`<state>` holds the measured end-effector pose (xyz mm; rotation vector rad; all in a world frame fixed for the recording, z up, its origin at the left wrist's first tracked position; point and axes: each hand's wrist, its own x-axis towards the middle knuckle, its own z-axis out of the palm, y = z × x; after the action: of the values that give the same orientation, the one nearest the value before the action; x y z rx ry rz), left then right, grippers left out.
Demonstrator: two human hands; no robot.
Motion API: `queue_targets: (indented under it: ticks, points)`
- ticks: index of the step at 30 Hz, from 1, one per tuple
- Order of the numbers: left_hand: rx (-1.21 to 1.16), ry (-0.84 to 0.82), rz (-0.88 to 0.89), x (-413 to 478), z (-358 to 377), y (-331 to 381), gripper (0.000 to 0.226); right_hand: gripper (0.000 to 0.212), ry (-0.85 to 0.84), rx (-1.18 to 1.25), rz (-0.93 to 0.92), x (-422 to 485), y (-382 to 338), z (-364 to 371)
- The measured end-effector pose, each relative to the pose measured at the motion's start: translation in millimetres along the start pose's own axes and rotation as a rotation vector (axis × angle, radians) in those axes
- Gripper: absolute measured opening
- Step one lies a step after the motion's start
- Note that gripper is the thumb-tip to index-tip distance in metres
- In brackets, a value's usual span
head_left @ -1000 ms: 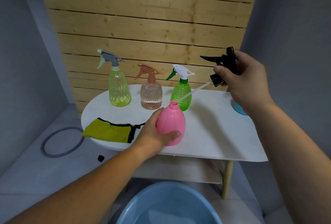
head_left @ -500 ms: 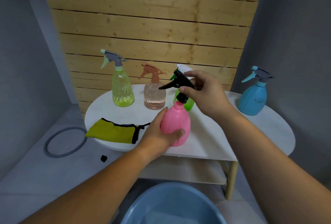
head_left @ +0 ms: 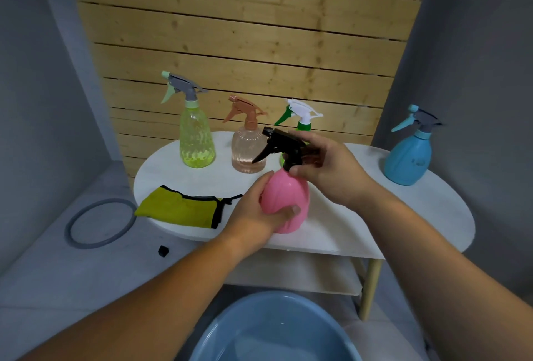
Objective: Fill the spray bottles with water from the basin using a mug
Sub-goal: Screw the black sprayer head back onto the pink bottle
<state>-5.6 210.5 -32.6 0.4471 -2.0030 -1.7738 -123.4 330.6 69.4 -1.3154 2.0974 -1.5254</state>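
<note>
Dim, soft light; edges warped.

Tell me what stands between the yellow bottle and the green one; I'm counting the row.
Head view: one peach bottle stands between the yellow bottle and the green bottle, which is mostly hidden behind the right hand.

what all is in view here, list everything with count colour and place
table: 1, white, before the wood wall
pink bottle: 1, black sprayer, table's front edge, held
yellow bottle: 1, back left of table
peach bottle: 1, clear, right of yellow bottle
green bottle: 1, white sprayer, behind the hands
blue bottle: 1, table's right end
cloth: 1, yellow-green, table's left front
basin: 1, blue, on floor, holds water
ring: 1, grey, floor left
black bit: 1, floor near ring
left hand: 1, grips pink bottle's body
right hand: 1, on the black sprayer
</note>
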Motion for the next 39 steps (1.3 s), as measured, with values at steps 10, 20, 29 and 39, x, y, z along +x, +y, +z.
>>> queue_targets:
  ticks: [10,20,29,39]
  points:
    - [0.02,-0.042,-0.045,10,4,7,0.096,0.026,0.096,0.137,0.085,-3,19,3]
    - [0.065,-0.031,-0.016,16,9,6,0.087,0.025,0.151,0.215,0.097,-6,25,6]
    - [0.066,-0.017,0.005,19,11,8,0.087,0.026,0.139,0.246,0.099,-7,27,2]
    - [0.099,-0.031,0.005,19,7,5,0.093,0.025,0.13,0.229,0.096,-7,29,0]
